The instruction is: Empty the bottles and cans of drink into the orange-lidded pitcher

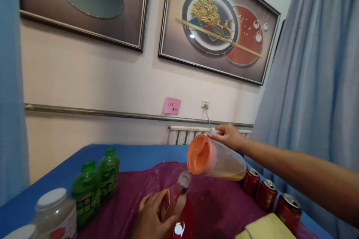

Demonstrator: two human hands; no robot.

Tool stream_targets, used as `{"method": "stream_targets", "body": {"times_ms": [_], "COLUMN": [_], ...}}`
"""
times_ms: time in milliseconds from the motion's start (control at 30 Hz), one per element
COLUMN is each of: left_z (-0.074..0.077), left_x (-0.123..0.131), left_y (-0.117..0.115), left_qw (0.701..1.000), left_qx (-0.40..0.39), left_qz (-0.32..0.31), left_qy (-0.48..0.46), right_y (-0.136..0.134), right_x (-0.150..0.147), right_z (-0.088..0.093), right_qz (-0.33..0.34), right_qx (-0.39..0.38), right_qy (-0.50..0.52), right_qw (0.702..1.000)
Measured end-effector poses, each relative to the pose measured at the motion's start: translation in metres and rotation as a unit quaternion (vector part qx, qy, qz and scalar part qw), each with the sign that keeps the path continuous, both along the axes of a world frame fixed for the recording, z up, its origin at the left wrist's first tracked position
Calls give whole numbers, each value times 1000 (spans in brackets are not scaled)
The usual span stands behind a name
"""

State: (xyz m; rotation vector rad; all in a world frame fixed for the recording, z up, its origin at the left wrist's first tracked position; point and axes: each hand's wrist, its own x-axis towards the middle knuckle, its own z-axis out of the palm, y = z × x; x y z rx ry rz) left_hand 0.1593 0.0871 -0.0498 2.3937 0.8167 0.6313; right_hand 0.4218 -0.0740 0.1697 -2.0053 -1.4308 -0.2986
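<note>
Above the bottle [178,198], tilted orange-lidded pitcher [217,160], apparently near-empty.

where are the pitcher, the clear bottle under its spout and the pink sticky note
pitcher [227,162]: head view, on its clear side wall
clear bottle [178,198]: head view, on its body just below the neck
pink sticky note [172,106]: head view, on the middle of the paper

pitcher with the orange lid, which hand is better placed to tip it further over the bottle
Right, probably. The right hand grips the tilted pitcher, its lid just above the bottle; the left hand is busy holding the bottle below.
</note>
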Motion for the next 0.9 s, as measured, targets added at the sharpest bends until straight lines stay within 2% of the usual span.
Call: {"method": "stream_targets", "body": {"times_ms": [333, 733, 900], "left_z": [-1, 13, 10], "left_x": [1, -2, 0], "left_y": [0, -7, -4], "left_qw": [1000, 1000, 1000], "left_qx": [7, 14, 16], "left_qz": [-1, -7, -12], "left_qy": [8, 26, 18], "right_y": [-1, -2, -3], "right_x": [-1, -2, -4], "right_z": [0, 1, 1], "right_qz": [-4, -6, -2], "right_qx": [-9, -14, -22], "right_qy": [6, 0, 8], "right_qw": [1000, 1000, 1000]}}
